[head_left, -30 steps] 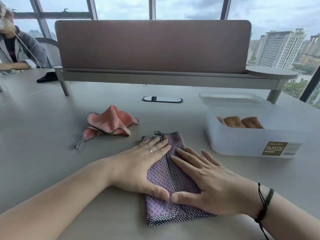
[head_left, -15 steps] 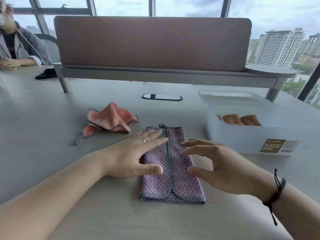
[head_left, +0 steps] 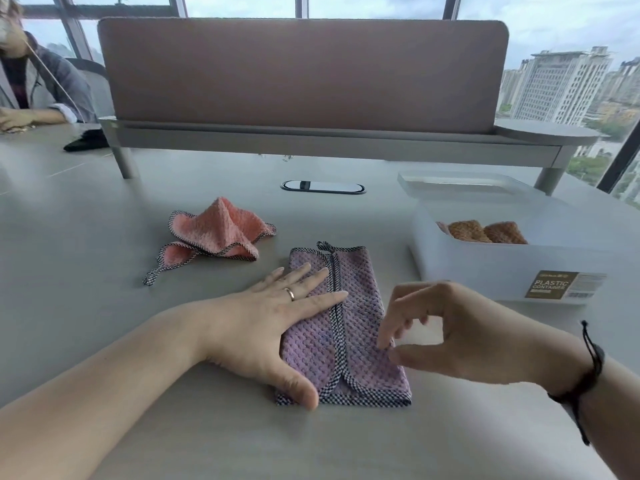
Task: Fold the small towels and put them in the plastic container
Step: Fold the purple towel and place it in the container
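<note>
**Two towels waiting, one half-folded under the hands**

Two folded brown towels (head_left: 485, 231) are already lying inside the plastic container (head_left: 491, 268), which is sitting open at the right of the counter (head_left: 86, 306) with its lid (head_left: 460, 183) resting behind it. The purple towel (head_left: 346, 327) is lying flat in front of the person, its two side flaps turned in so the checked edging is running down the middle like a seam.

The left hand (head_left: 273, 323) is lying flat on the towel's left half, fingers straight and pressing, thumb down at the near corner. The right hand (head_left: 446, 334) is hovering just above the right edge with curled fingers (head_left: 384, 336) closing toward the thumb — whether it is already pinching the cloth is hard to tell, though it looks to be grasping nothing yet.

The cloth is looking soft, light and limp, with a waffle weave that should grip itself rather than slide. It will probably be springing open unless held, so the sensible hold is a pinch on the near hem through both layers, while the flat hand is anchoring the rest.

Beyond it, the pink towel (head_left: 218, 232) is sitting crumpled and unfolded, well apart from the container — its hanging loop trailing toward the near left.
</note>
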Demonstrator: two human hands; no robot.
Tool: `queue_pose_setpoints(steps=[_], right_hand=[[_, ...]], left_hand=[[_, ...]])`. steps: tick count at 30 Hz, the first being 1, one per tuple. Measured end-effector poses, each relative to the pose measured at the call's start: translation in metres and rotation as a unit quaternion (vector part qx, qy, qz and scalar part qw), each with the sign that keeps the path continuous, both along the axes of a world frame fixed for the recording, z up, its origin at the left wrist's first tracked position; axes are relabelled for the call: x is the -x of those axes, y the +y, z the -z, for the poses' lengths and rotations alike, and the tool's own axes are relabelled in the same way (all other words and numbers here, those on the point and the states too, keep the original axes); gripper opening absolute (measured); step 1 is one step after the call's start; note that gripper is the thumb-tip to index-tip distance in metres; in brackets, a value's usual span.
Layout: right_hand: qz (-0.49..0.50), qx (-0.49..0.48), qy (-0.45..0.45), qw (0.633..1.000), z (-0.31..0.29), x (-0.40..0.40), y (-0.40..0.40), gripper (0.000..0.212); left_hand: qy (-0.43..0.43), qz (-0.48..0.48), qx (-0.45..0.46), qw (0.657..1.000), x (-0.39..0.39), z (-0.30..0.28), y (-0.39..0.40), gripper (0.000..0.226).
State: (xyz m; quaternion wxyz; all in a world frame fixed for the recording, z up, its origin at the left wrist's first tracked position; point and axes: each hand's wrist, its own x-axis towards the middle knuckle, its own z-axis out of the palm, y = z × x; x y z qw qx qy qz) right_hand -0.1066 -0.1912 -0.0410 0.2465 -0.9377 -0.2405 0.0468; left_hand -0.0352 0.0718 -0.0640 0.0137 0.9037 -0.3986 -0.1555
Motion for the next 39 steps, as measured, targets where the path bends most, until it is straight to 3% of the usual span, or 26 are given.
queue_pose_setpoints(steps=[3, 7, 14, 18, 23, 30, 36, 39], right_hand=[[-0.057, 0.02, 0.106, 0.993, -0.005, 0.008, 0.001, 0.028], [-0.059, 0.03, 0.122, 0.99, -0.002, 0.007, 0.0, 0.039], [-0.029, -0.042, 0.051, 0.997, 0.01, 0.001, 0.003, 0.013], [0.019, -0.143, 0.06, 0.988, 0.013, -0.005, 0.003, 0.005], [0.061, -0.268, 0.109, 0.955, 0.015, -0.012, 0.004, 0.01], [0.115, -0.28, 0.113, 0.946, 0.018, -0.015, 0.007, 0.01], [0.162, -0.312, 0.114, 0.929, 0.02, -0.017, 0.008, 0.004], [0.15, -0.324, 0.123, 0.926, 0.018, -0.016, 0.007, 0.013]], left_hand=[[0.005, 0.0, 0.019, 1.0, -0.001, 0.002, 0.002, 0.12], [0.022, 0.012, 0.075, 0.997, 0.0, -0.001, 0.003, 0.116], [0.021, 0.047, 0.26, 0.964, 0.002, -0.003, 0.004, 0.086], [0.084, 0.052, 0.361, 0.927, 0.005, -0.009, 0.003, 0.061], [0.148, 0.032, 0.306, 0.94, 0.014, -0.023, 0.009, 0.063], [0.101, 0.001, 0.236, 0.966, 0.023, -0.019, 0.005, 0.06], [0.126, -0.028, 0.29, 0.948, 0.018, -0.017, 0.008, 0.038], [0.126, -0.067, 0.313, 0.939, 0.015, -0.011, 0.007, 0.031]])
